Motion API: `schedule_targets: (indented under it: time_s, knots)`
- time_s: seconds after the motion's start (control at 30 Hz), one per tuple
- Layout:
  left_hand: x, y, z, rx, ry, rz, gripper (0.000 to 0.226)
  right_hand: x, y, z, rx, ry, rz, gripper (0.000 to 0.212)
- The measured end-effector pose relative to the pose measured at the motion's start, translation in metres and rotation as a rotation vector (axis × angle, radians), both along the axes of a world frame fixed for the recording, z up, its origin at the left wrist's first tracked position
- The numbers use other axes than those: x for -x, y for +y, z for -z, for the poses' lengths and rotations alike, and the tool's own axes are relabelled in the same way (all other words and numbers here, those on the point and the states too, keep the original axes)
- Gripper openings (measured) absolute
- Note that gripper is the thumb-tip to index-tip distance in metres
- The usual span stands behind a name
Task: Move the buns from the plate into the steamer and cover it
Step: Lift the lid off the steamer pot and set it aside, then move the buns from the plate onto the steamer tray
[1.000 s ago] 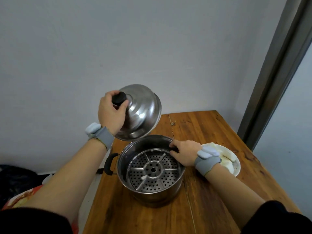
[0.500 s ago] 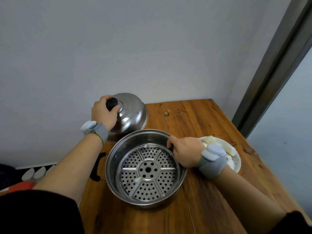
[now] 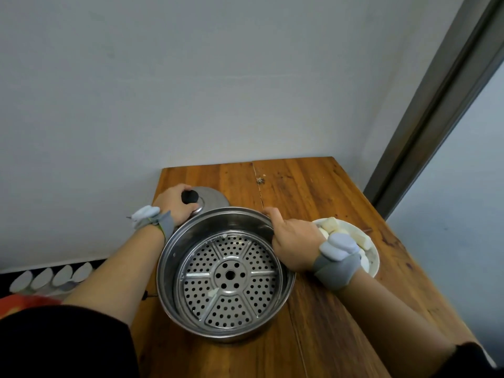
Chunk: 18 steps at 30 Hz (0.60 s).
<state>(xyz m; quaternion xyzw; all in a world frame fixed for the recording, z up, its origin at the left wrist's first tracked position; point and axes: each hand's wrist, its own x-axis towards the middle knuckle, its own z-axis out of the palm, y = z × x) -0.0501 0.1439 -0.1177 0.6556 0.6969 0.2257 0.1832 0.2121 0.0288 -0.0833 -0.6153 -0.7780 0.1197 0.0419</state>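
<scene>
The steamer, a steel pot with a perforated rack in its bottom, stands uncovered at the centre of the frame on the wooden tabletop, its rack bare of buns. The lid sits behind the pot's upper left rim, on or close above the tabletop; which cannot be told, since the pot hides its lower edge. The left hand has its fingers closed round the lid's black knob. The right hand rests on the pot's right rim, thumb along the top edge and fingers curled over the wall, gripping it. The white plate lies at centre right, just beside the pot, partly hidden by the right wrist and its grey band. The pale buns are heaped on the plate.
</scene>
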Motion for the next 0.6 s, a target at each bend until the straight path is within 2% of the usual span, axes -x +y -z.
schedule_targets:
  time_s: [0.2, 0.3, 0.4, 0.6]
  knots:
    - [0.0, -0.014, -0.014, 0.077, 0.019, 0.016, 0.044, -0.005, -0.001, 0.004, -0.043, 0.05, 0.004, 0.048]
    - [-0.014, -0.034, -0.031, -0.049, 0.007, 0.022, 0.034, -0.012, -0.007, 0.002, -0.129, 0.166, 0.033, 0.04]
    - [-0.041, -0.059, -0.049, -0.177, -0.08, 0.082, 0.024, -0.033, -0.018, -0.001, -0.235, 0.269, 0.087, 0.037]
    - [-0.116, -0.111, -0.068, -0.322, -0.162, 0.307, 0.021, -0.109, -0.042, 0.004, -0.228, 0.215, 0.258, 0.034]
